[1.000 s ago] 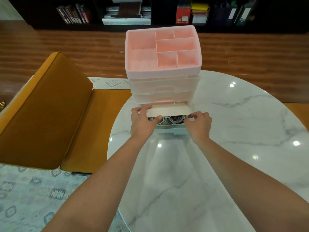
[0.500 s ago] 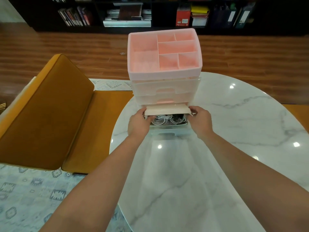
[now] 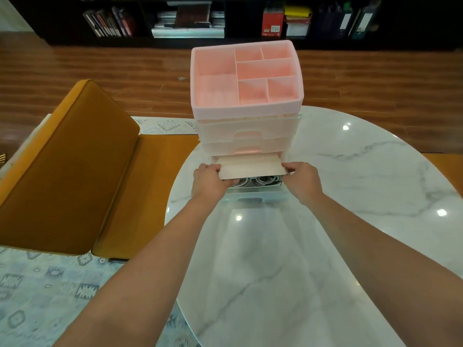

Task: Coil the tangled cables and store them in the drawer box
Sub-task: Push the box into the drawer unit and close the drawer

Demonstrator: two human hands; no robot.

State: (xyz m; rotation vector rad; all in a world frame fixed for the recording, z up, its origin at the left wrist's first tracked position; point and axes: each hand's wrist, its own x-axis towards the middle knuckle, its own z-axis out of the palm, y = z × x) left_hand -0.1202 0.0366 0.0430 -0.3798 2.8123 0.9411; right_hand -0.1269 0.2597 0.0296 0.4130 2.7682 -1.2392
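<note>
A white marble tabletop [image 3: 350, 186] is filling the right of the room, with a mustard bench [image 3: 75, 171], wood floor and dark bookshelf [image 3: 225, 18] around it — no writing is legible anywhere. One pink drawer box [image 3: 246, 96] is standing on it, its bottom drawer [image 3: 258, 194] partly open with coiled white cables [image 3: 258, 181] inside. The left hand [image 3: 209, 182] and right hand [image 3: 302, 180] are each pinching an end of one beige card [image 3: 250, 167] — lying over the cables.

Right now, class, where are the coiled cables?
In the head view, the cables lie in the open bottom drawer of the pink box, between the two hands, partly under a card.
</note>
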